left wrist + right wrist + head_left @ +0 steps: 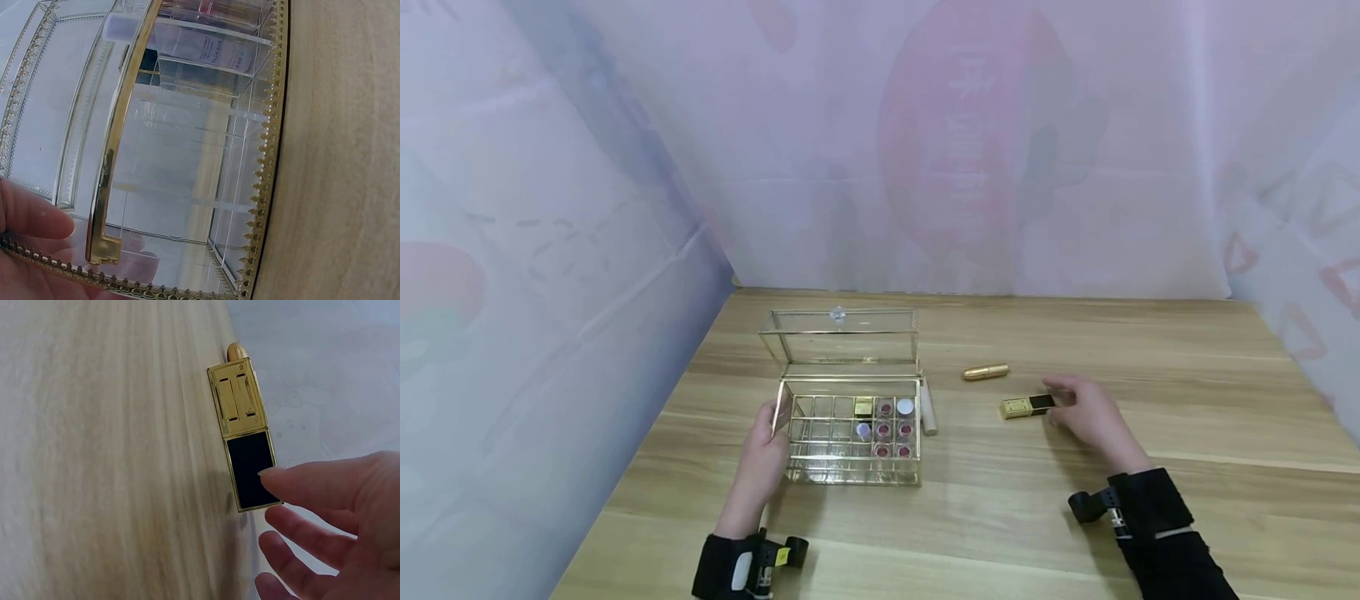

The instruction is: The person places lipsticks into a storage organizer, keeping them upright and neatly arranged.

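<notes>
A glass cosmetics organizer box (853, 477) with gold trim stands on the wooden table, its hinged lid raised at the back. My left hand (763, 458) holds the box's left side wall; in the left wrist view the thumb (37, 212) lies at the gold-edged rim. Several lipsticks (883, 430) stand upright in the right-hand compartments. To the right, a gold and black lipstick (1018, 407) lies on the table. My right hand (1093, 421) is at its black end, fingers spread, and the thumb (319, 481) overlaps the black part's edge in the right wrist view.
Behind the lipstick lies a rounded gold tube (986, 372). A pale slim tube (929, 408) lies against the box's right side. Printed cloth (820, 208) hangs behind the table (1000, 517) and along both sides.
</notes>
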A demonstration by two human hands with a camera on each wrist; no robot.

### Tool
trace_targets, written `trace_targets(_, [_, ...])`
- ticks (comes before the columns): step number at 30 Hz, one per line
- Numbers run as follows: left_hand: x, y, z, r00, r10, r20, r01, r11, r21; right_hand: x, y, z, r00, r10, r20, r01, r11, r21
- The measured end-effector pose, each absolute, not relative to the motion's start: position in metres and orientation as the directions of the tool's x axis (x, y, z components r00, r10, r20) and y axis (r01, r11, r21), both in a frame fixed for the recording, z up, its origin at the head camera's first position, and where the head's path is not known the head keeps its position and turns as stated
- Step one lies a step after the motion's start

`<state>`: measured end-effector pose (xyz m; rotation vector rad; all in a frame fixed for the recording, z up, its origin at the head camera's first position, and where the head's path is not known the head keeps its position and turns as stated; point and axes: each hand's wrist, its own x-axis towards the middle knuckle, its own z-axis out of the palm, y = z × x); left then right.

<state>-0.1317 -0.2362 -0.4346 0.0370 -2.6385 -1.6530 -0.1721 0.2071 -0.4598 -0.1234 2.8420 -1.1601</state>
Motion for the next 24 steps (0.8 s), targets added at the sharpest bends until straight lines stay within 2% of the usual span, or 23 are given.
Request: trace_targets(24, [-0.1286,-0.2360,-0.4327,-0.999,-0.042,0.004,-0.015,0.457,0.889,-0.1745,0.2150,-0.4618,-0.994,-0.099,-0.054,-0.037,0.733,-0.679])
